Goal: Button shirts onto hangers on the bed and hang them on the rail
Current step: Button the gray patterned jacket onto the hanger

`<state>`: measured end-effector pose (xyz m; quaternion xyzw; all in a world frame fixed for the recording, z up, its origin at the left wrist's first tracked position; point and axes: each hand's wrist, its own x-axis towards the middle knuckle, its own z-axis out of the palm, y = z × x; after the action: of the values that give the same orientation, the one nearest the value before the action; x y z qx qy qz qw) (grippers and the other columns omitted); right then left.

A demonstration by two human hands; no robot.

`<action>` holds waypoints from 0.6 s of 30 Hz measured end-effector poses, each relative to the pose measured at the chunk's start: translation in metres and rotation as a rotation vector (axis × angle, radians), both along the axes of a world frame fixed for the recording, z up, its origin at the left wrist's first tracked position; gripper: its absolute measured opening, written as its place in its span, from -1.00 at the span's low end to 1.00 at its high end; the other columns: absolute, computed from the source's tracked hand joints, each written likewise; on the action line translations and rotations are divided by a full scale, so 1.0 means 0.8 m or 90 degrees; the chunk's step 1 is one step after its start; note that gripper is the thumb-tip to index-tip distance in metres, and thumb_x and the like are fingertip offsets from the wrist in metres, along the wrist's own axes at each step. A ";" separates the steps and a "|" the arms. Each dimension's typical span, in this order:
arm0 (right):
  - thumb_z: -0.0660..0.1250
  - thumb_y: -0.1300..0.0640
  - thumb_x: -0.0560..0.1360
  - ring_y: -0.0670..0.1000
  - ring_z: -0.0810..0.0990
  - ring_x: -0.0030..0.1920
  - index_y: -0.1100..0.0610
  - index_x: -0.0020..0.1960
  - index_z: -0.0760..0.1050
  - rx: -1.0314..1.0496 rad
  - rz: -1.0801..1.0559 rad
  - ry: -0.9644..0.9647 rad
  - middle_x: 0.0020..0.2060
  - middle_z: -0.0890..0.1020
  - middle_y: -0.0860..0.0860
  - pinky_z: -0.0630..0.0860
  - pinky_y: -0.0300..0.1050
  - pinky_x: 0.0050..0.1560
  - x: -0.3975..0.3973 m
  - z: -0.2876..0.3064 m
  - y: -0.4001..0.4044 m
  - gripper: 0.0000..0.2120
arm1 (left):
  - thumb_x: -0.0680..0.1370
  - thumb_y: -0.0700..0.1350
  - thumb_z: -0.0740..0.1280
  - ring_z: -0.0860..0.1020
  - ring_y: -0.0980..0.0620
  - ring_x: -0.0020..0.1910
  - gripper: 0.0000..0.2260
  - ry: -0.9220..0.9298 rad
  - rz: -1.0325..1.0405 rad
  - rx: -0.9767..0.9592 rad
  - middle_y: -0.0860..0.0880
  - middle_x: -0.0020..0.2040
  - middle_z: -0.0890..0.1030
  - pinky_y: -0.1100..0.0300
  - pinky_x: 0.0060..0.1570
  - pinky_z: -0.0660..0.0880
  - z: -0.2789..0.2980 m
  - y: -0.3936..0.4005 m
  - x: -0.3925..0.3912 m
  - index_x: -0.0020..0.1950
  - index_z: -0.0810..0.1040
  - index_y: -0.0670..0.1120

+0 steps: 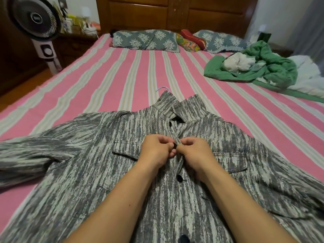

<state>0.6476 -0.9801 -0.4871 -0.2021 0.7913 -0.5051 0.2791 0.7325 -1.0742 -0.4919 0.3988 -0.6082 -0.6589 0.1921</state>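
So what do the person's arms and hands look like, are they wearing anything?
Both arms are bare as far up as the picture shows: no sleeves in view. The left hand and right hand wear no gloves, and no rings, watch or bracelets show. The fingernails look short and unpainted.

Shirt [122, 163]: grey and off-white, broken vertical streaks over body, collar and sleeves. Buttons [179, 178] on its front: dark, near black. Hanger hook [161, 88] at the collar: pale blue.

Bed sheet [105, 81]: pink, with lengthwise stripes of cream and pale beige.

Far end of bed: two pillows [145, 40], grey-blue with white floral motifs. Between them, a cushion [188, 43] in multicoloured print (yellow, green, orange) and a red one [192, 38].

Far right: green blanket [273, 67], crumpled, around off-white cloth [236, 63]; white bedding [308, 74] beside it.

Headboard [175, 13]: reddish-brown wood. Far left: fan [35, 18], black grille, white stand.
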 end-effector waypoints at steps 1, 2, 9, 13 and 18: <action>0.45 0.28 0.44 0.02 0.49 -0.28 0.23 -0.08 0.62 0.008 0.007 -0.009 -0.21 0.66 0.21 0.40 -0.05 -0.22 -0.004 -0.001 0.000 -0.93 | 0.60 -0.39 0.31 0.60 -0.01 -0.30 -0.85 -0.002 -0.004 -0.003 -0.19 -0.22 0.67 0.16 -0.18 0.64 0.001 0.000 0.000 -0.05 0.65 -0.23; 0.47 0.26 0.43 0.03 0.50 -0.27 0.21 -0.05 0.62 0.018 0.017 -0.017 -0.18 0.68 0.23 0.41 -0.05 -0.22 -0.008 -0.001 0.002 -0.89 | 0.60 -0.39 0.31 0.61 0.00 -0.30 -0.84 -0.007 -0.008 -0.009 -0.18 -0.22 0.67 0.14 -0.15 0.65 0.001 0.000 0.001 -0.06 0.65 -0.22; 0.50 0.31 0.43 -0.07 0.36 -0.51 0.15 0.06 0.57 0.019 0.067 -0.085 -0.29 0.59 0.11 0.27 -0.19 -0.51 -0.018 0.006 0.005 -0.76 | 0.59 -0.39 0.33 0.63 -0.03 -0.26 -0.85 -0.022 -0.050 -0.041 -0.19 -0.17 0.69 0.07 -0.05 0.67 0.001 -0.008 0.005 -0.07 0.65 -0.20; 0.49 0.33 0.44 -0.05 0.35 -0.52 0.19 0.10 0.56 0.021 0.070 -0.121 -0.24 0.62 0.18 0.26 -0.20 -0.53 -0.022 0.010 0.006 -0.74 | 0.59 -0.38 0.35 0.65 -0.04 -0.23 -0.85 -0.027 -0.066 -0.051 -0.21 -0.11 0.70 0.04 -0.02 0.68 0.002 -0.010 0.006 -0.08 0.66 -0.19; 0.51 0.29 0.44 -0.09 0.40 -0.51 0.18 0.08 0.60 0.060 0.092 -0.105 -0.21 0.65 0.14 0.31 -0.21 -0.53 -0.024 0.015 0.006 -0.77 | 0.59 -0.36 0.35 0.67 -0.02 -0.20 -0.86 -0.036 -0.080 -0.059 -0.17 -0.09 0.71 0.07 -0.01 0.68 0.004 -0.009 0.008 -0.06 0.67 -0.18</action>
<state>0.6281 -0.9751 -0.4752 -0.2028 0.7720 -0.4606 0.3881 0.7392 -1.0815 -0.4883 0.3691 -0.6670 -0.6292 0.1514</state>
